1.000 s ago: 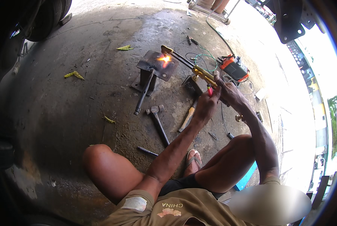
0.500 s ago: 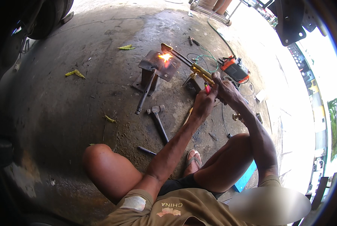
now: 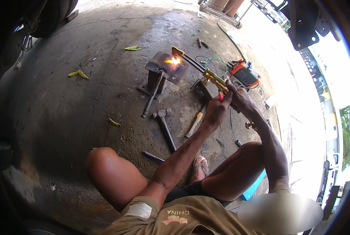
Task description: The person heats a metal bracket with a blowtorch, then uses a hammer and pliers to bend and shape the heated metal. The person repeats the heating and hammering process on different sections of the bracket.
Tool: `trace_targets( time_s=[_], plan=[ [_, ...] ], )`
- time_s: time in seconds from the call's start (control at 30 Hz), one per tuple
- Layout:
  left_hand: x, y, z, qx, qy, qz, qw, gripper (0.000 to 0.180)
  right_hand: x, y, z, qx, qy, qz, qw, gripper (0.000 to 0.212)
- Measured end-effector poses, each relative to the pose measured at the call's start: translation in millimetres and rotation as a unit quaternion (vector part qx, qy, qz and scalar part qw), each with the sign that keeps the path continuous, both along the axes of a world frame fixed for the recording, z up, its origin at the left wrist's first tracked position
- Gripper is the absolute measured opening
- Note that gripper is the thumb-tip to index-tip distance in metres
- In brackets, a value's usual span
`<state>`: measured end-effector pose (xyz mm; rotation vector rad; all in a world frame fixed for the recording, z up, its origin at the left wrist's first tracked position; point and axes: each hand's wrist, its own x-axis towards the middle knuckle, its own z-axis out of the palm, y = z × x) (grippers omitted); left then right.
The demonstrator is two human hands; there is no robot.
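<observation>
My right hand [image 3: 241, 101] is closed round the handle end of a brass cutting torch [image 3: 212, 77]. Close beside it, my left hand [image 3: 216, 112] is closed with a small red object [image 3: 221, 95], shaped like a lighter, showing above its fingers against the torch. The torch's twin tubes reach away to the far left, where its head hangs over a dark steel plate [image 3: 161, 58]. A bright orange flame and glowing spot [image 3: 174, 61] show on the plate, which rests on a short steel stand [image 3: 154, 81]. A metal rod [image 3: 152, 97] slants from the plate's near edge.
On the concrete lie a hammer [image 3: 165, 127], a wooden-handled tool [image 3: 195, 123] beside a dark metal block [image 3: 204, 91], and a short rod [image 3: 153, 156]. An orange-black machine [image 3: 244, 73] with cables and a clamp [image 3: 199, 43] sits at the far right.
Both hands and the torch have shifted slightly right and nearer to me. The glow on the plate throws fewer sparks. More of the wooden-handled tool shows beside my left forearm.
</observation>
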<state>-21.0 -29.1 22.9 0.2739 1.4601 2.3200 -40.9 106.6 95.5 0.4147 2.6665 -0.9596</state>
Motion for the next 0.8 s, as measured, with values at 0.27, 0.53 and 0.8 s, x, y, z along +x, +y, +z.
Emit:
trace_targets(
  time_s=[0.27,0.53,0.8],
  plan=[
    [-6,9,-14,0.038,-0.001,0.004,0.999,0.056,0,-9,8,0.011,-0.006,-0.004,1.0,0.085],
    [-21,7,-26,0.031,0.0,-0.02,0.999,0.054,-12,-12,-2,-0.013,0.0,0.001,1.0,0.088],
    [-20,-3,-17,0.07,0.012,0.03,0.997,0.062,-13,-29,2,0.004,0.031,0.0,1.0,0.084]
  ],
)
